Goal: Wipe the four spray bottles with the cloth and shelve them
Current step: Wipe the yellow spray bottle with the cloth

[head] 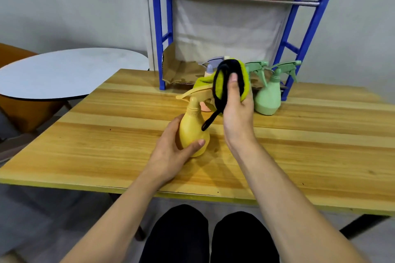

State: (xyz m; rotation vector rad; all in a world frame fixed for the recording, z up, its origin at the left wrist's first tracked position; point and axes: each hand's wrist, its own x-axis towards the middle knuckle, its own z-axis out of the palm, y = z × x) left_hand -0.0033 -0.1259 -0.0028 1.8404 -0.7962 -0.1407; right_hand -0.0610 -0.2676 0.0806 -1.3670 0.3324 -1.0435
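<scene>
Cloth (239, 79) (yellow-green, black-edged) is gripped in our right hand (238, 113), hiding most of the pink bottle (205, 106) behind. Our left hand (171, 151) clasps the upright yellow bottle (192, 132) on the table (310, 145); green bottles (268, 96) overlap.

Plain indoor room, likely staged work area: wooden table (299, 134) before bare grey wall (64, 6); blue metal shelf rack (159, 34) lined with torn cardboard (177, 70); round white side table (64, 70) at left.
</scene>
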